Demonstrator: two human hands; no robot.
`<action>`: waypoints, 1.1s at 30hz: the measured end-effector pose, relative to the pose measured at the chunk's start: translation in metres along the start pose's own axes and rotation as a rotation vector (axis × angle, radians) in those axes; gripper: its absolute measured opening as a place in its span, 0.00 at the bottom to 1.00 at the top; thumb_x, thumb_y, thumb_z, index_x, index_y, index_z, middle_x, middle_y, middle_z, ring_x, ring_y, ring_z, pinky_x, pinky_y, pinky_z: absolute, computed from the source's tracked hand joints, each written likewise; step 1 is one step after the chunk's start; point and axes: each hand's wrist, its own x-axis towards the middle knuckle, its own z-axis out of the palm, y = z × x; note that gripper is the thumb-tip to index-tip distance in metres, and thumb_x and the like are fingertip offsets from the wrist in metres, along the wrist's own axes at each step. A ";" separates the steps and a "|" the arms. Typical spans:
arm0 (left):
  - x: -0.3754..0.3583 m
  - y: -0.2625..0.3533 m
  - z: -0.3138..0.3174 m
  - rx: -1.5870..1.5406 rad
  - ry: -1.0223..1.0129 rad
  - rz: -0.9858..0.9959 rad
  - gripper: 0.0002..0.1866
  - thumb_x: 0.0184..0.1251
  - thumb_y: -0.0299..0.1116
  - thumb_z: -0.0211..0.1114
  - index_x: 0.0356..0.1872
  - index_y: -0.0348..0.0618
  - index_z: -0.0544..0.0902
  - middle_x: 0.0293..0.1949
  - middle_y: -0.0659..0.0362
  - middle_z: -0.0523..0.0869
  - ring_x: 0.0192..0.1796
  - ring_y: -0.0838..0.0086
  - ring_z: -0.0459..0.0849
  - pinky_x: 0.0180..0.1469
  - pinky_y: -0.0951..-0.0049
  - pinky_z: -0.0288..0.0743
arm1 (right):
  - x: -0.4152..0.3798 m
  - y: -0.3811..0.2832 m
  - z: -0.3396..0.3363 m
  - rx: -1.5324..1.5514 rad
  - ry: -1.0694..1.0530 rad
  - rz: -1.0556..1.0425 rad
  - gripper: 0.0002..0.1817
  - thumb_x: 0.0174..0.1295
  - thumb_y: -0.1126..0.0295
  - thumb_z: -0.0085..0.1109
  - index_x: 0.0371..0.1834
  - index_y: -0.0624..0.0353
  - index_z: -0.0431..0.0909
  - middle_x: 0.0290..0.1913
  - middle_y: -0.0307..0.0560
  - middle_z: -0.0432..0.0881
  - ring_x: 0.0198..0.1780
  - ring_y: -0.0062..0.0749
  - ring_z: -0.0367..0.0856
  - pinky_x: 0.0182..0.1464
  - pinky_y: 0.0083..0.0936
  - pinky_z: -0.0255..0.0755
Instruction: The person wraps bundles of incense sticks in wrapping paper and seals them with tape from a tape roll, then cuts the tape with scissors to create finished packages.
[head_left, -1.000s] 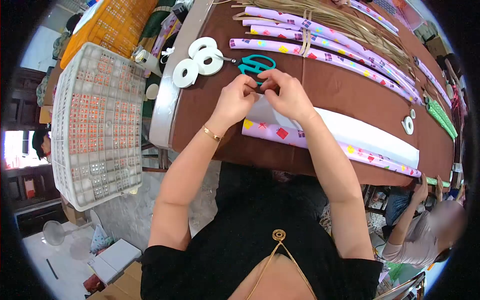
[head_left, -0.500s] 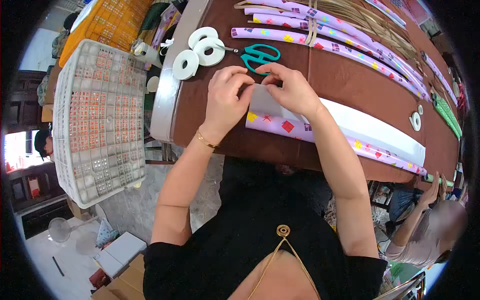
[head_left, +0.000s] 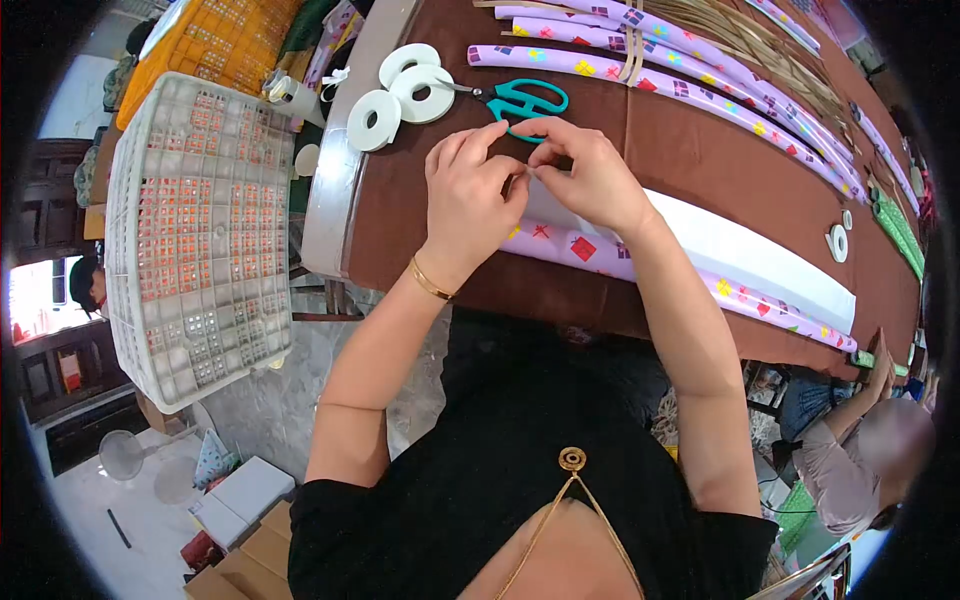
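Observation:
A sheet of purple patterned wrapping paper (head_left: 583, 247), partly rolled with its white underside up, lies along the table's near edge. Over its left end, my left hand (head_left: 474, 195) is closed in a pinch. My right hand (head_left: 592, 182) pinches right beside it, the fingertips of both hands nearly meeting. Whatever small thing is between the fingertips is too hidden to name. Teal-handled scissors (head_left: 530, 98) lie just beyond my hands. To their left are several white tape rolls (head_left: 374, 120), partly overlapping.
Finished-looking purple paper rolls (head_left: 690, 92) lie bundled across the far side of the brown-covered table (head_left: 400, 225). Small tape rolls (head_left: 837, 242) and a green roll (head_left: 896, 232) are at the right. A white plastic crate (head_left: 210, 240) stands left. Another person (head_left: 835, 470) works at the right.
Both hands have shifted slightly right, and my left hand has moved closer to my right. The left end of the paper is now more covered by my left hand.

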 end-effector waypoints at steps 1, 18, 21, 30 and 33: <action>0.000 -0.001 0.001 -0.037 -0.002 -0.029 0.05 0.49 0.30 0.71 0.28 0.45 0.86 0.52 0.58 0.84 0.56 0.61 0.78 0.60 0.57 0.66 | 0.000 -0.001 0.000 0.006 0.006 0.005 0.23 0.56 0.85 0.56 0.57 0.64 0.75 0.31 0.46 0.85 0.34 0.26 0.81 0.46 0.25 0.77; -0.042 -0.092 -0.142 0.715 -0.277 -0.628 0.07 0.64 0.31 0.65 0.34 0.37 0.83 0.35 0.47 0.85 0.40 0.51 0.83 0.44 0.53 0.74 | -0.001 0.007 -0.002 -0.223 0.197 0.031 0.19 0.60 0.83 0.52 0.55 0.62 0.77 0.37 0.50 0.87 0.41 0.35 0.85 0.45 0.28 0.77; -0.081 -0.112 -0.178 0.934 -0.364 -0.739 0.11 0.63 0.31 0.65 0.44 0.38 0.81 0.46 0.46 0.84 0.49 0.49 0.81 0.50 0.51 0.73 | 0.000 0.007 -0.001 -0.177 0.280 0.113 0.17 0.62 0.82 0.51 0.54 0.63 0.78 0.40 0.50 0.87 0.43 0.33 0.85 0.45 0.27 0.77; -0.032 -0.053 -0.084 -0.100 -0.216 -0.428 0.25 0.67 0.28 0.62 0.65 0.39 0.71 0.54 0.47 0.83 0.58 0.53 0.78 0.61 0.57 0.71 | 0.000 0.007 -0.001 -0.141 0.319 0.117 0.14 0.64 0.82 0.50 0.51 0.63 0.79 0.40 0.47 0.87 0.41 0.26 0.84 0.43 0.23 0.76; -0.003 -0.041 -0.038 -0.384 -0.359 -0.275 0.27 0.65 0.26 0.60 0.66 0.41 0.70 0.52 0.48 0.84 0.55 0.53 0.79 0.59 0.57 0.72 | -0.001 0.003 -0.002 -0.069 0.338 0.104 0.14 0.65 0.83 0.49 0.50 0.63 0.80 0.39 0.46 0.86 0.40 0.24 0.84 0.42 0.22 0.76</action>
